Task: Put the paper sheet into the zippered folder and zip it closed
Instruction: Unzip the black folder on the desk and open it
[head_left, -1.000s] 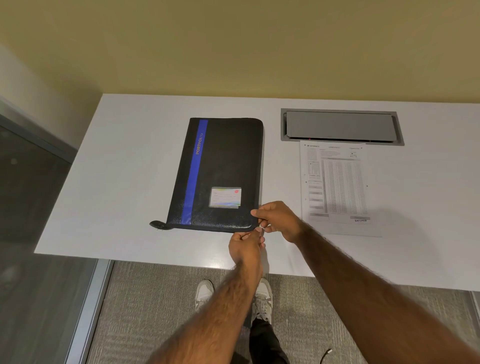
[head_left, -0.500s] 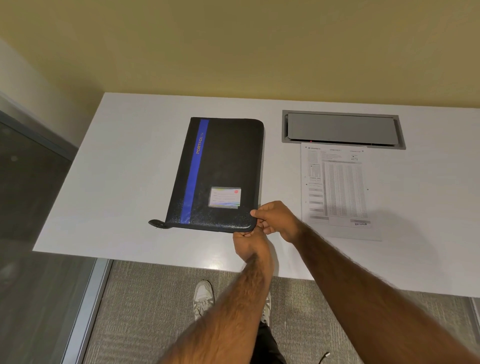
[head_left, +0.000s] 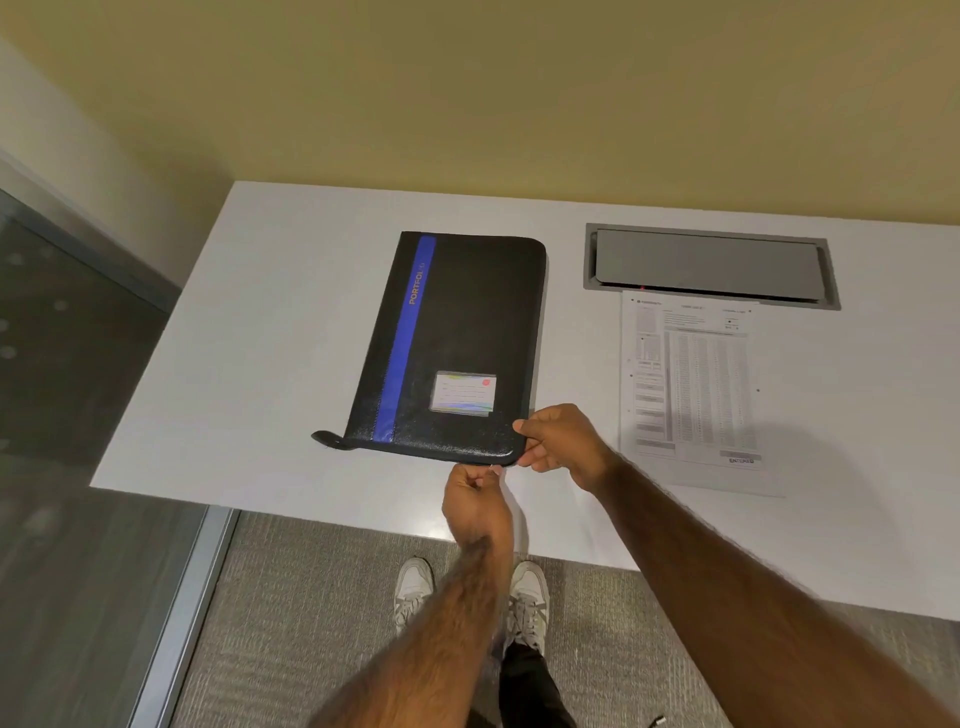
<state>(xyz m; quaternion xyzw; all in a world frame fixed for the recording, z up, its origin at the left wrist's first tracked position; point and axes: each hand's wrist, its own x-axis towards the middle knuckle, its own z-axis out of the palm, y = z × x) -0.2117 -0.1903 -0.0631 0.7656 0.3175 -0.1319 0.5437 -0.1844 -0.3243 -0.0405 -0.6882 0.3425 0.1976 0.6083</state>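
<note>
A black zippered folder (head_left: 457, 343) with a blue stripe and a small label card lies closed on the white table (head_left: 270, 338). My right hand (head_left: 558, 439) pinches the folder's near right corner. My left hand (head_left: 475, 501) is just below that corner, fingers pinched on what looks like the small zipper pull at the near edge. The paper sheet (head_left: 696, 389), printed with tables, lies flat on the table to the right of the folder, untouched.
A grey metal cable hatch (head_left: 711, 265) is set into the table behind the paper. A yellow wall runs behind the table. A glass partition (head_left: 78, 415) stands at the left. My white shoes (head_left: 415, 587) show on the carpet below the table edge.
My left hand has shifted slightly left along the folder's near edge, away from the right hand. The right hand keeps its hold on the corner. Folder and paper have stayed in place.
</note>
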